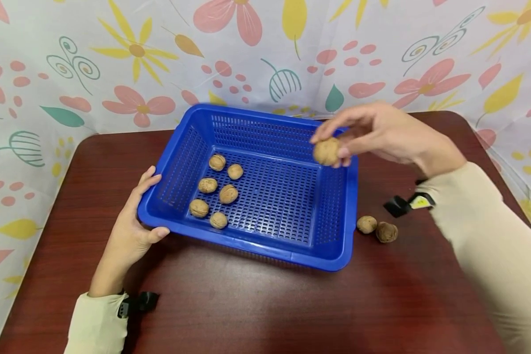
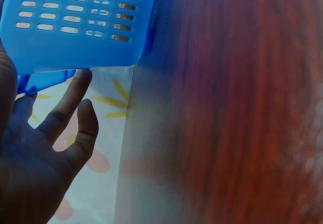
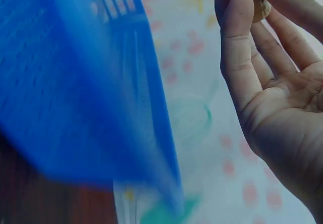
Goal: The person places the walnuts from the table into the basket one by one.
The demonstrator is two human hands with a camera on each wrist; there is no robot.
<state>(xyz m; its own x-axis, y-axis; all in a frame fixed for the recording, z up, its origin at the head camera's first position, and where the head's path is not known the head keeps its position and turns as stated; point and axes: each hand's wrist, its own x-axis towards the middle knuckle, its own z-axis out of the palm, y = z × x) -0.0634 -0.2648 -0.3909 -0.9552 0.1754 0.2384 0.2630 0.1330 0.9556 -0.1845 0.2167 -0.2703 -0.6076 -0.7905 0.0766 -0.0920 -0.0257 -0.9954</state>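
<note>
Floral-printed white cloth forms the background, rising behind a dark red-brown worktop with a wood-grain pattern. On the worktop stands a blue basket, rectangular and perforated, its near rim running lower towards the right.

Contents of basket: six walnuts, all lying on the left part of its base. Outside it, two loose walnuts lie side by side on the worktop, just beyond the right wall.

Left hand: grip holds the near left corner of the basket, fingers at the left rim, thumb at the near edge. Right hand: grip closed on one held walnut, pinched between thumb and fingertips at the far right corner of the basket. In the right wrist view this walnut is apart from the rim, and the palm is bare.

Markings: a yellow-and-white label is fitted to the black device at the right wrist; its print is too small to read. A second black device sits at the left wrist, its pale marks illegible. Both arms wear cream sleeves.
</note>
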